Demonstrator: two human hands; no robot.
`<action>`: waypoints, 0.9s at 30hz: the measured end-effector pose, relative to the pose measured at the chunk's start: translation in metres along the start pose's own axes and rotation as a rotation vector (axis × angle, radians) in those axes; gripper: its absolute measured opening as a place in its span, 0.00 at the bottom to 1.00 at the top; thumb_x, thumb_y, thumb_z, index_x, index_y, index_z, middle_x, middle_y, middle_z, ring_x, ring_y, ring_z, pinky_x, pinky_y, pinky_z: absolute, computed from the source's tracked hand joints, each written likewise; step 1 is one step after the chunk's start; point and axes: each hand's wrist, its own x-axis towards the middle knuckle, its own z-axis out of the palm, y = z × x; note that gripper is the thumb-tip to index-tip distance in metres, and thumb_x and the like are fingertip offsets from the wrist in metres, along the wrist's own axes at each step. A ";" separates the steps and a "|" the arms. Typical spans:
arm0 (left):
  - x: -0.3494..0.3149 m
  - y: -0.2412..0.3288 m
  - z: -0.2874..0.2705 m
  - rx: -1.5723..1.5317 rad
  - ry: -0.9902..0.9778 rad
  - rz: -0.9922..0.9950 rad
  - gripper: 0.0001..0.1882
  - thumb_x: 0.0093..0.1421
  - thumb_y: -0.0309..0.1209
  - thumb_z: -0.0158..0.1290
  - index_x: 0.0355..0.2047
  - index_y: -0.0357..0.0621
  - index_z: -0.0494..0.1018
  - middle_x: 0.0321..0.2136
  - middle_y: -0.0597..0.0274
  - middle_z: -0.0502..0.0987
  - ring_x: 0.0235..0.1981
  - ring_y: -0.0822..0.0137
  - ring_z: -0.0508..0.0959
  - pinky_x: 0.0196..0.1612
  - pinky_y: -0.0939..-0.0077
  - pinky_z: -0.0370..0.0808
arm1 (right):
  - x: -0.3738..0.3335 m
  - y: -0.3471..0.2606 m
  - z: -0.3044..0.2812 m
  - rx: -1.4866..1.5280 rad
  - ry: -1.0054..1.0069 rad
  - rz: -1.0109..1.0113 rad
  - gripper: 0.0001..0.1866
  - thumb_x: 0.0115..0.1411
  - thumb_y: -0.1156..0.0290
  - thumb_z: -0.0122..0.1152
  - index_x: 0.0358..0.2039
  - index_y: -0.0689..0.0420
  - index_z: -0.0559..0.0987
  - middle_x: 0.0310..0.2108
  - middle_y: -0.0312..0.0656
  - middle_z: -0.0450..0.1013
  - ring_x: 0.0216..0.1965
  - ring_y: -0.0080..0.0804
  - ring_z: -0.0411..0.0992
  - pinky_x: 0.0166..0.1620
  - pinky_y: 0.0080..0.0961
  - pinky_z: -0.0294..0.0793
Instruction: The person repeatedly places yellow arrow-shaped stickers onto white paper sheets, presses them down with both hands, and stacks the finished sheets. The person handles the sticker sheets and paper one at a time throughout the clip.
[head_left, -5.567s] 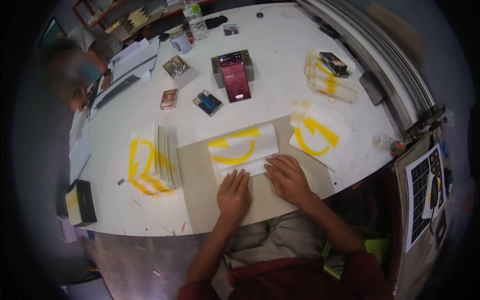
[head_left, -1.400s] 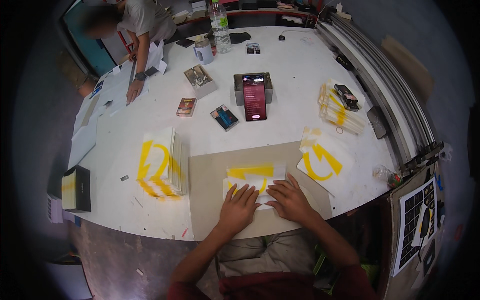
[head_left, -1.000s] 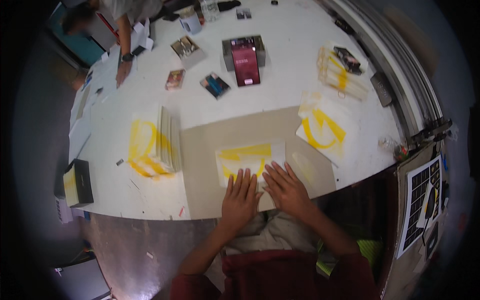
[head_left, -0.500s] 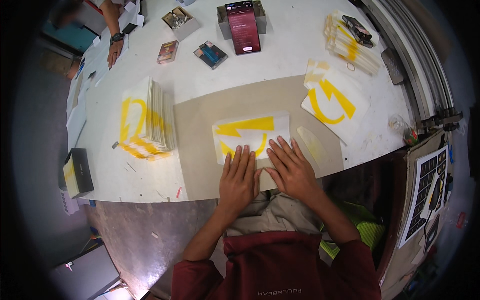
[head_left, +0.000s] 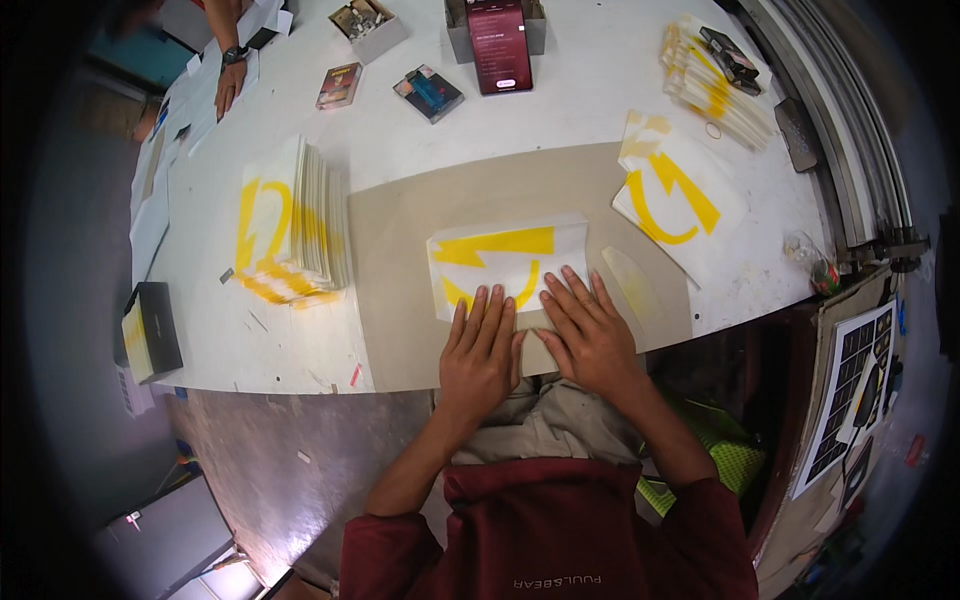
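A white sheet with yellow shapes point(head_left: 510, 241) lies on the tan board point(head_left: 400, 215) in front of me; it looks folded. My left hand point(head_left: 483, 345) rests flat on its near left part, fingers stretched out. Beside it, my right hand point(head_left: 588, 325) presses flat on the near right part, fingers also extended. The two thumbs nearly meet just below the sheet's near edge. Close to my right hand lies a pale, yellowish curved flat piece point(head_left: 628, 280).
At left stands a thick stack of yellow-marked sheets point(head_left: 300, 225). More printed sheets point(head_left: 675, 200) lie at right, and another pile point(head_left: 715, 95) farther back. A phone point(head_left: 498, 50) leans on a grey box. Another person's hand point(head_left: 231, 85) rests at the far left.
The whole view has shifted slightly, with the table a little higher in the picture. Both hands remain flat on the sheet with hardly any movement.
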 end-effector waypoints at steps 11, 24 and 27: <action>0.000 -0.001 0.000 0.006 -0.023 -0.001 0.22 0.65 0.29 0.56 0.57 0.31 0.74 0.62 0.41 0.73 0.67 0.45 0.69 0.69 0.47 0.63 | 0.001 0.000 -0.001 -0.018 -0.006 0.000 0.24 0.66 0.61 0.63 0.57 0.64 0.78 0.65 0.50 0.69 0.70 0.50 0.62 0.71 0.56 0.56; -0.003 0.010 0.002 -0.020 -0.076 -0.061 0.28 0.69 0.36 0.52 0.61 0.23 0.67 0.66 0.34 0.65 0.70 0.41 0.63 0.71 0.46 0.59 | 0.001 -0.001 0.001 -0.109 -0.031 -0.008 0.24 0.65 0.61 0.63 0.56 0.63 0.78 0.64 0.49 0.70 0.71 0.45 0.62 0.71 0.69 0.47; -0.005 0.008 0.003 -0.055 -0.066 -0.074 0.30 0.68 0.38 0.54 0.63 0.26 0.66 0.67 0.37 0.65 0.70 0.42 0.63 0.70 0.46 0.59 | 0.001 0.000 0.000 -0.105 -0.035 -0.015 0.24 0.65 0.61 0.64 0.56 0.62 0.78 0.65 0.49 0.70 0.71 0.45 0.62 0.71 0.71 0.45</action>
